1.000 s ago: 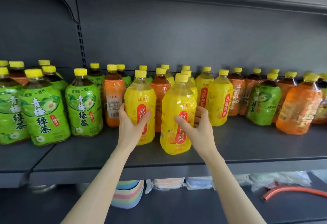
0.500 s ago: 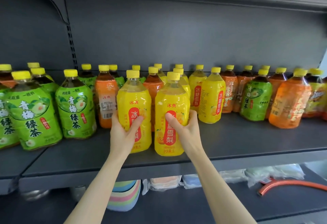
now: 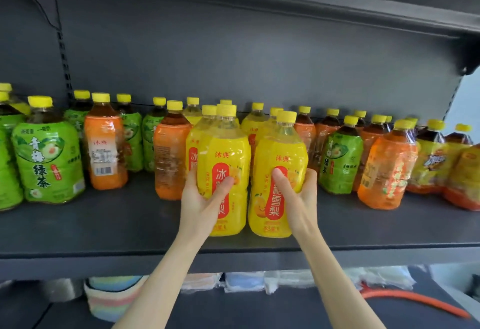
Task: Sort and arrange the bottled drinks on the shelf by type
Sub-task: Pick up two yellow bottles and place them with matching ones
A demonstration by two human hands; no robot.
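Two yellow bottles, the left bottle (image 3: 228, 172) and the right bottle (image 3: 281, 167) (red labels, yellow caps), stand upright near the front edge of the shelf (image 3: 104, 224), caps up. The left hand (image 3: 201, 198) grips one, the right hand (image 3: 298, 196) the other.

Glossy plastic btls (image 3: 223, 172), matt dark shelf (image 3: 104, 224).

bright even light, glare on labels, soft bowed edges
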